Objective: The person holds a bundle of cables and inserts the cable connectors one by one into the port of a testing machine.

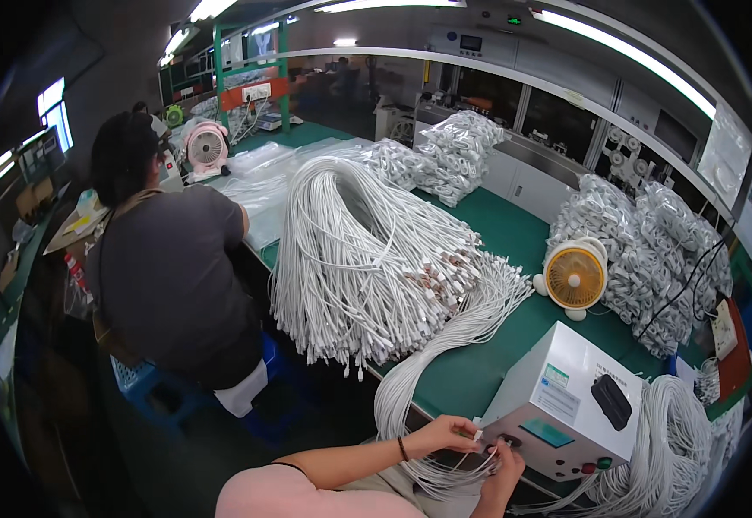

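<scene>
My left hand pinches a small white cable connector in front of a white box-shaped machine. My right hand is closed on the other white cable end at the port on the machine's front; whether the plug sits inside it cannot be made out. The machine has a small screen, red and green buttons and a black handle on top. A long bundle of white cables hangs over the bench edge beside my left forearm.
A large heap of white cables covers the green bench. Beyond the machine stand a yellow fan and bagged cables. More coiled cables lie right of the machine. A seated person works at the left.
</scene>
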A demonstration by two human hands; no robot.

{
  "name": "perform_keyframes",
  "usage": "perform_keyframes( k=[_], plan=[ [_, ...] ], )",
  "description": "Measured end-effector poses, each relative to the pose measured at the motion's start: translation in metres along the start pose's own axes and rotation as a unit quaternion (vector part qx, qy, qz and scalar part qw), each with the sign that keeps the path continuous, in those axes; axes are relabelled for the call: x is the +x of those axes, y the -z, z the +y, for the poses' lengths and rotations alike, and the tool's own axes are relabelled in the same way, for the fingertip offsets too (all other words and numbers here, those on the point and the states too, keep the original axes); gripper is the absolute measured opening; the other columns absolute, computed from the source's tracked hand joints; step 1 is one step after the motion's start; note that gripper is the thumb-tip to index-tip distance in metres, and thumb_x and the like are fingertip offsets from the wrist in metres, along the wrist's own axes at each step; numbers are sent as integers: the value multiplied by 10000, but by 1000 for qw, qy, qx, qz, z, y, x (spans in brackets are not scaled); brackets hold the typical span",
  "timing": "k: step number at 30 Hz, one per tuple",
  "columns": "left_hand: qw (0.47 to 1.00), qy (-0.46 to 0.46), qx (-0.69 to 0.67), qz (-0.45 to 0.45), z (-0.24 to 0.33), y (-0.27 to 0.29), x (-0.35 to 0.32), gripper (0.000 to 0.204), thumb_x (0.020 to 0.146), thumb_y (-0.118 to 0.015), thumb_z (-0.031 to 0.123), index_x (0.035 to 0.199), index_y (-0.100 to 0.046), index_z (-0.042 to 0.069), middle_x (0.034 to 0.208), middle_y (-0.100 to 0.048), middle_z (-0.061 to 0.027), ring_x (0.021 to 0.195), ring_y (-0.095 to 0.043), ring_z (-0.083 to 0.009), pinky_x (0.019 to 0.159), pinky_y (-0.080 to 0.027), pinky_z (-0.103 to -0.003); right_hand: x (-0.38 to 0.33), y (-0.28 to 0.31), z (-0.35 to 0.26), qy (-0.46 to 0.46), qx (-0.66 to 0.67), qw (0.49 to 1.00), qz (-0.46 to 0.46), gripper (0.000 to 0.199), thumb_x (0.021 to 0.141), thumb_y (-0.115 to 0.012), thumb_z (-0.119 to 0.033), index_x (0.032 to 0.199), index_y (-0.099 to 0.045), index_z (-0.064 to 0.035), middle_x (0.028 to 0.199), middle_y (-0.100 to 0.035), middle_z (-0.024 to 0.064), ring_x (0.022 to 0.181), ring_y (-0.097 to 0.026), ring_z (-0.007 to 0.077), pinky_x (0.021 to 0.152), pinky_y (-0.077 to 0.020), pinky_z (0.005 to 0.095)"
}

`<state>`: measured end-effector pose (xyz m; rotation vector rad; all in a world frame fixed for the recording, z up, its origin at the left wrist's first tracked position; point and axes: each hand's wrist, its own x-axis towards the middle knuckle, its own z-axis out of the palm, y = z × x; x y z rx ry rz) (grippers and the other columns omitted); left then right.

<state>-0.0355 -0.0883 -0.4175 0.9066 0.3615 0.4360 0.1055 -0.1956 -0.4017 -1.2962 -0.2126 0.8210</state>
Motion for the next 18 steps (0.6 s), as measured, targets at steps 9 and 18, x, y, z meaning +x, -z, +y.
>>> perform_keyframes(
  k=[9,18],
  plan=[
    [997,29,63,27,0,-3,-7,200,827,-669,97,958,-541,18,861,-647,-71,808,-646,-153,684,-530,-249,-18,-1,-8,53,-176,970,-162,179,812,-658,-144,887,-646,18,720,-623,43,589,-477,72,539,-334,201],
    [603,-258,683,322,44,61,-28,413,742,-697,139,1128,-552,117,1278,-484,-169,1225,-434,-326,1035,-336,-438,-15,14,8,43,-104,993,-29,274,836,-659,-164,1038,-641,21,798,-664,66,655,-507,61,599,-376,196]
  ],
)
